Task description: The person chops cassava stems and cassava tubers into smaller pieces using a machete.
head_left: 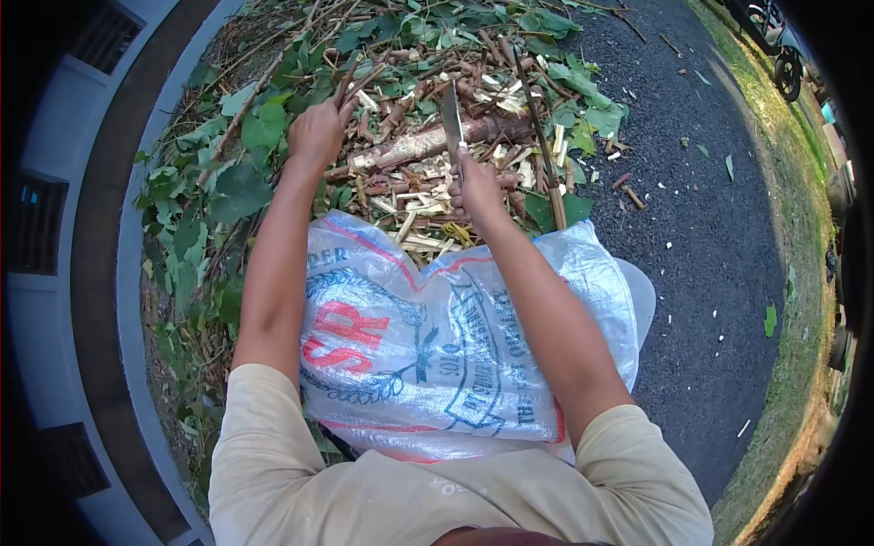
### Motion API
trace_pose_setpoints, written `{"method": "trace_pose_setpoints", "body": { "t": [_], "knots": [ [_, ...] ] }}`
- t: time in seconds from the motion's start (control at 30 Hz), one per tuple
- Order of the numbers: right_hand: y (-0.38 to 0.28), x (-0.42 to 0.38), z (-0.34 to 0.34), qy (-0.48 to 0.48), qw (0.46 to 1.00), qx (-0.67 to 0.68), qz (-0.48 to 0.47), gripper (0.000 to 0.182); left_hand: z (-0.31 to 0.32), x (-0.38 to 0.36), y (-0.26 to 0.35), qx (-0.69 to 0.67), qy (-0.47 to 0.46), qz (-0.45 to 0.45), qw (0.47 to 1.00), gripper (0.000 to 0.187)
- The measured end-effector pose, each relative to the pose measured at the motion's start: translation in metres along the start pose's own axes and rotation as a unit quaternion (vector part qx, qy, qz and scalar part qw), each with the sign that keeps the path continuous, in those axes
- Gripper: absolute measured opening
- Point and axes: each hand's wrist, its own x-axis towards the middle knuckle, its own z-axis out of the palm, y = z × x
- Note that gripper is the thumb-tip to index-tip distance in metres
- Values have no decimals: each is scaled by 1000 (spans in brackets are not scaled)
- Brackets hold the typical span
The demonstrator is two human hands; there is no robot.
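Just beyond the left end of the partly bared log [405, 151], the left grip [317, 133] closes around thin sticks [346, 84], while the right grip [477, 187] wraps the machete [452, 116] handle, blade over the log's middle, presumably held apart to spare the fingers.

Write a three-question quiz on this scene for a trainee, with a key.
1. Multiple choice. What does the right grip hold?
(a) a saw
(b) a knife
(c) a hammer

2. True or false. The printed sack lies on the far side of the thick log, as the person sees it.

3. Fill the gap. The large red letters on the sack read ____.

Key: 1: b. 2: False; the sack is nearer the person than the log. 3: SR.
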Motion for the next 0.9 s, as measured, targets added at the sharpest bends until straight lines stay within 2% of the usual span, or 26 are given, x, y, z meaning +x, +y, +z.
{"method": "trace_pose_setpoints", "body": {
  "t": [0.07,0.1,0.13,0.2,0.23,0.27,0.3,0.33,0.37,0.4,0.47,0.53,0.6,0.67,0.77,0.8,0.83,0.9],
  "knots": [
    [-13,-7,0,90,983,11,-159,45,16,13,23,20,-26,68,997,59],
    [-17,-8,-2,127,971,-12,-201,44,33,14,33,33,-58,81,994,59],
    [-20,-15,0,127,972,-13,-200,44,58,12,38,47,-92,95,990,58],
    [-35,-27,4,113,944,47,-306,44,113,-6,38,41,-114,124,985,58],
    [-33,-21,2,153,922,-51,-352,49,122,-13,43,102,-102,162,976,57],
    [-36,-19,2,154,922,-53,-352,49,161,-8,33,55,-87,154,983,54],
    [-35,-22,4,158,909,-144,-357,50,200,-3,24,6,-70,148,987,52],
    [-26,-27,6,159,892,-233,-352,53,195,-9,25,4,-84,147,985,52],
    [-13,-20,7,159,877,-298,-341,54,189,-18,23,4,-83,194,977,51],
    [3,-7,8,163,837,-367,-372,58,188,-13,26,4,-95,174,980,50],
    [17,11,-3,-15,905,-398,-146,64,196,-7,29,3,-102,142,985,49],
    [28,8,7,44,878,-446,-168,70,214,-4,16,58,-96,175,978,49],
    [16,0,8,20,889,-438,-133,75,244,7,7,144,-98,239,955,49],
    [28,15,0,31,883,-441,-154,76,213,4,29,218,-187,206,936,50],
    [23,10,5,24,868,-474,-148,76,145,-28,25,202,-157,159,953,84],
    [33,25,-2,6,868,-472,-157,77,124,-32,25,184,-170,171,953,99],
    [29,24,0,6,866,-476,-151,77,114,-37,11,187,-169,152,956,99],
    [33,29,-3,8,862,-486,-141,79,96,-56,-8,75,-63,181,979,119]
  ]
}}
